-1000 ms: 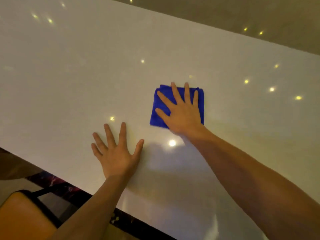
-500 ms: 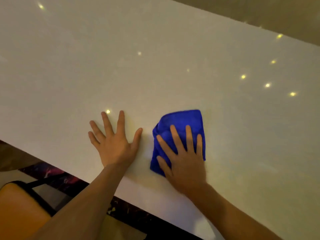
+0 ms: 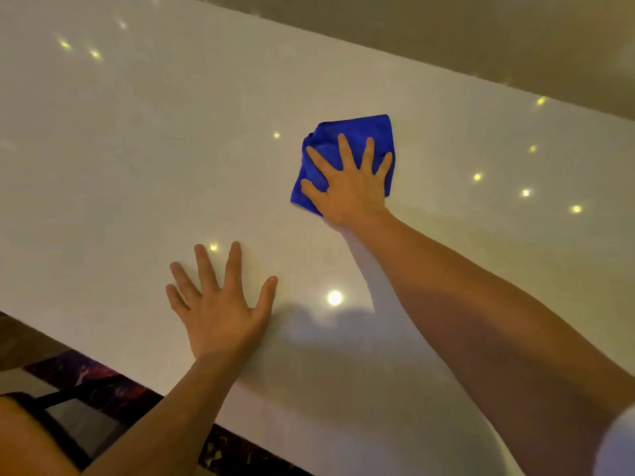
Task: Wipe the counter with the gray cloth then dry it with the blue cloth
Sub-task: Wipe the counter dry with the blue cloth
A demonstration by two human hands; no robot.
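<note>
A folded blue cloth (image 3: 357, 132) lies flat on the glossy white counter (image 3: 137, 149), past the middle. My right hand (image 3: 347, 187) presses down on it with fingers spread, covering its near half. My left hand (image 3: 220, 304) rests flat on the bare counter near the front edge, fingers apart, holding nothing. No gray cloth is in view.
The counter's front edge runs diagonally from the left side to the bottom middle, with a dark patterned panel (image 3: 99, 379) below it. An orange seat (image 3: 24, 441) sits at the bottom left. The far edge runs along the top right. Ceiling lights reflect in the surface.
My right hand has pushed the blue cloth away from me, from beside my left hand toward the counter's far side. The left hand stays planted in the same spot.
</note>
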